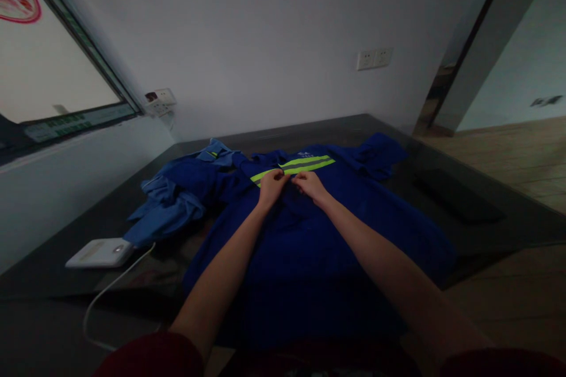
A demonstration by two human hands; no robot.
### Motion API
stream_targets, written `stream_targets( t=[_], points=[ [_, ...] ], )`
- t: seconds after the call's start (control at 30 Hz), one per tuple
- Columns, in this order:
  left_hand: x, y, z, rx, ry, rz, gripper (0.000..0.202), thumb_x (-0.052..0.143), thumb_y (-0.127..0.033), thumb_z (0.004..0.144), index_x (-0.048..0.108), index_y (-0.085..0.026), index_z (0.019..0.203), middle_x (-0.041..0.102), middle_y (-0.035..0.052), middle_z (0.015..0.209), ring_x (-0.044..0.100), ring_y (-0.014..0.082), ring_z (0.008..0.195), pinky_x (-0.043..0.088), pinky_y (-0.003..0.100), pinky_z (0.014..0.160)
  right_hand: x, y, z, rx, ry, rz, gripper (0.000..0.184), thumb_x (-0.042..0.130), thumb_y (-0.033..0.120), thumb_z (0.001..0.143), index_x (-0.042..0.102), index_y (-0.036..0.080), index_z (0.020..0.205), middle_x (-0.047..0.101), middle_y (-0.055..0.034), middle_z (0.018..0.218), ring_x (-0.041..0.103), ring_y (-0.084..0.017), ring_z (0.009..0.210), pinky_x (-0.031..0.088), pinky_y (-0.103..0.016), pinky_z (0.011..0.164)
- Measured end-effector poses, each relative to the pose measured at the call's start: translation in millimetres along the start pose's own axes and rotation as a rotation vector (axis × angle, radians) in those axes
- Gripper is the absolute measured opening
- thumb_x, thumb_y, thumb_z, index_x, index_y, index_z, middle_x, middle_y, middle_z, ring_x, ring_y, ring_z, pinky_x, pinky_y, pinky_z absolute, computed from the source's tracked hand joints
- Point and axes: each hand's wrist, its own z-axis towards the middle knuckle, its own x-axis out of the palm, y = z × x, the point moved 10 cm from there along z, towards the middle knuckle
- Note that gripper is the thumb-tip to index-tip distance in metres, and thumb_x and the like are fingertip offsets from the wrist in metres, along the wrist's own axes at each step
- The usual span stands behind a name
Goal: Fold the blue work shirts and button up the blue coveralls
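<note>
A dark blue work jacket [354, 230] with yellow-green and grey reflective strips [309, 164] across the chest lies spread over the dark table. At its front opening, just below the strips, my left hand [272, 184] pinches the cloth edge. Close beside it, my right hand [308, 184] also has its fingers closed on the jacket front. The fingertips of both hands nearly meet. Whatever small part of the front sits between them is too dark to make out.
Left of the jacket lies a crumpled lighter blue garment [170, 206]. A white box-like device [101, 252] with a white cable [99, 300] is at the table's left. A flat black object [457, 195] rests on the right. Wall sockets [374, 59] are behind the table [345, 124].
</note>
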Motion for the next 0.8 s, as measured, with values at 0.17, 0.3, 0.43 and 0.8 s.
stream_targets(
  t=[0.17,0.3,0.43,0.8],
  points=[
    [-5.3,-17,-5,0.126,-0.048,0.029,0.017,0.064,-0.021,0.077,0.055,-0.016,0.064,0.051,-0.0013,0.066,0.05,0.0119,0.065,0.037,0.021,0.06,-2,-2,-3,0.069,-0.025,0.11,0.015,0.057,0.015,0.073,0.052,0.016,0.058,0.047,0.0058,0.044,0.041,-0.006,0.037,0.029,-0.018,0.036],
    [-3.5,-26,-8,0.215,-0.026,0.075,0.017,0.064,-0.02,0.078,0.055,-0.016,0.065,0.05,-0.0011,0.067,0.05,0.0118,0.064,0.038,0.021,0.059,-2,-4,-5,0.087,-0.036,0.184,0.017,0.058,0.013,0.073,0.051,0.016,0.057,0.046,0.0064,0.043,0.04,-0.006,0.035,0.029,-0.018,0.035],
    [-6.3,-28,-8,0.234,-0.048,0.06,0.012,0.064,-0.021,0.079,0.058,-0.016,0.07,0.054,-0.0007,0.069,0.053,0.012,0.066,0.04,0.021,0.061,-2,0,-6,0.062,-0.027,0.238,0.016,0.06,0.014,0.074,0.053,0.016,0.06,0.049,0.0058,0.046,0.043,-0.005,0.038,0.033,-0.017,0.038],
    [-8.0,-21,-7,0.153,-0.076,0.009,0.01,0.064,-0.024,0.08,0.066,-0.016,0.076,0.064,0.0038,0.078,0.06,0.0152,0.074,0.048,0.024,0.066,6,5,3,-0.183,0.035,-0.016,0.02,0.071,0.022,0.062,0.056,0.017,0.074,0.055,0.0047,0.058,0.05,-0.01,0.051,0.038,-0.021,0.049]
  ],
)
